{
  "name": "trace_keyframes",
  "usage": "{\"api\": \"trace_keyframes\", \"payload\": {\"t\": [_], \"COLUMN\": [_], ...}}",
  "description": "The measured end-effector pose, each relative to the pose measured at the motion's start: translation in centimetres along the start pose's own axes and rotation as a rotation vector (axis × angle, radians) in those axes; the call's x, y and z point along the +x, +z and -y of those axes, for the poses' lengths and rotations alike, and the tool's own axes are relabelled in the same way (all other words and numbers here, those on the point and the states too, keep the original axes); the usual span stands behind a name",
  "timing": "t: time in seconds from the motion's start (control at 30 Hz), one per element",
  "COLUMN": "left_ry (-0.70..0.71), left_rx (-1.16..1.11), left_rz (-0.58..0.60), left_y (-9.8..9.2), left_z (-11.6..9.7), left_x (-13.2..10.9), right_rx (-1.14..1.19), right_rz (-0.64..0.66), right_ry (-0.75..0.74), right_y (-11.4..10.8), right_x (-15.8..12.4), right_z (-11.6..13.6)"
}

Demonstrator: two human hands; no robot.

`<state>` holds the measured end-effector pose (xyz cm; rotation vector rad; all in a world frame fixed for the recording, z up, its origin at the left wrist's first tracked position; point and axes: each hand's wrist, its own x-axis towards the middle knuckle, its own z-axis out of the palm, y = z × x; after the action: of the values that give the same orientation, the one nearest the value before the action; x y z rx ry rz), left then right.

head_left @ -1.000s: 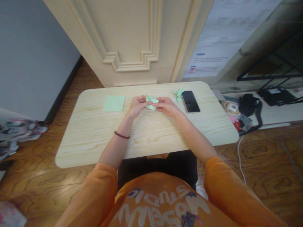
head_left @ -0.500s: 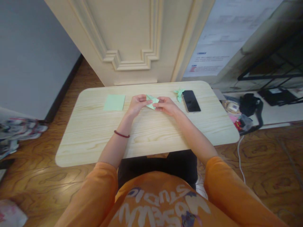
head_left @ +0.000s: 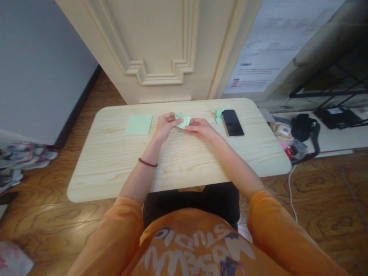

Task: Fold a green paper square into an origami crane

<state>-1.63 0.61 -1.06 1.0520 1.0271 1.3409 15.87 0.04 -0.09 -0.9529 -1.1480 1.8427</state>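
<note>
Head view, looking down on a pale wood-grain desk (head_left: 94, 180) whose near edge runs across the person's lap, with the forearms resting out over it. The left hand (head_left: 165, 128) and right hand (head_left: 201, 129) meet near the middle of the desk, their fingers (head_left: 193, 122) closed on a folded pale green paper (head_left: 183, 121) pinched between them. The fingers hide part of its folds, and whether it touches the desk is hard to tell. Well left of the hands lies a flat green paper square (head_left: 138, 124). Toward the far edge on the right, a small origami crane (head_left: 218, 115) sits just beside a black smartphone (head_left: 232, 123). Past the desk's right edge, a black pouch (head_left: 301, 128) and a plastic bag (head_left: 299, 149) lie on a white ledge (head_left: 330, 140); the bag's contents are too small to make out.
</note>
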Motion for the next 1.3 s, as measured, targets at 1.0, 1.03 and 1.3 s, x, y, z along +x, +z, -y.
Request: {"api": "trace_keyframes", "payload": {"t": [1.0,1.03,1.3], "left_ry": [0.097,0.098,0.098], "left_rx": [0.056,0.059,0.06], "left_rz": [-0.026,-0.026,-0.014], "left_y": [0.37,0.39,0.42], "left_z": [0.58,0.56,0.7], "left_x": [0.16,0.16,0.22], "right_rx": [0.015,0.017,0.029], "right_rz": [-0.088,-0.092,-0.09], "right_ry": [0.014,0.016,-0.006], "right_y": [-0.01,-0.02,0.07], "right_x": [0.25,0.26,0.17], "right_z": [0.11,0.06,-0.01]}}
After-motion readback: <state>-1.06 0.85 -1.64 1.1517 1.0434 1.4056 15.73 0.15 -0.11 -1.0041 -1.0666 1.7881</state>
